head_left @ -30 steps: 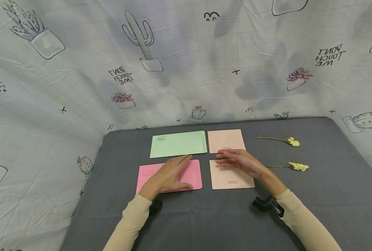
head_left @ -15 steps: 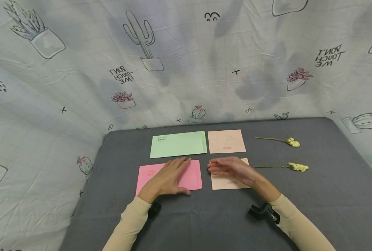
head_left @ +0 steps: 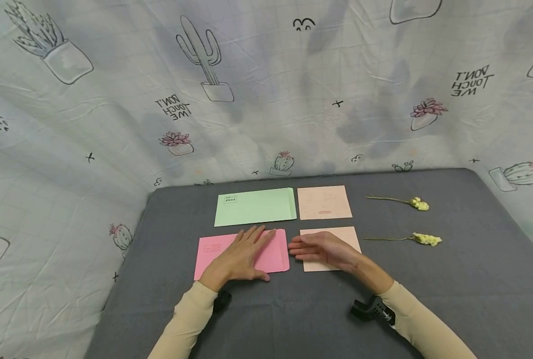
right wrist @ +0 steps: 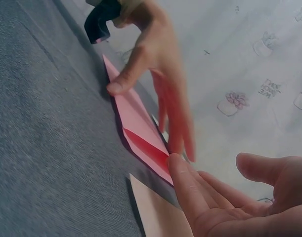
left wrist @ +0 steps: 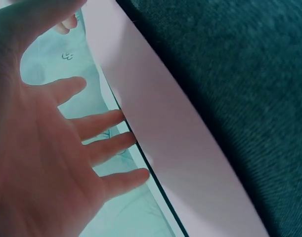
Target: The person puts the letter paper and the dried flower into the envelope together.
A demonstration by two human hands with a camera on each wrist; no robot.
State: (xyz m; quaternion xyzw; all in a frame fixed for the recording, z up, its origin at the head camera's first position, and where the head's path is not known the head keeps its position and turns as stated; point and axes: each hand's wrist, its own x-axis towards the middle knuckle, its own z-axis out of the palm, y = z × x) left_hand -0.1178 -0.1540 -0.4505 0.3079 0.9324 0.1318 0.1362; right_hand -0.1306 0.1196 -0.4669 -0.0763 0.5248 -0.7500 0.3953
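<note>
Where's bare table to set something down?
Bare: gray tabletop right of the yellow flower heads, and near side, between the sleeves. Crowded: centre, with left hand over the pink envelope, right hand over the nearer beige paper.

Holding the right hand (right wrist: pixel 239 217), fingers straight, at the creased end of a pink envelope (right wrist: pixel 133 116), near a peach sheet (right wrist: pixel 163 217) on gray cloth (right wrist: pixel 57 148); arching the left hand (right wrist: pixel 166 69) over the envelope, thumb at one edge.

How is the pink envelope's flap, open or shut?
Open: in the right wrist view, the pink envelope has its flap unfolded and its mouth gaping.
</note>
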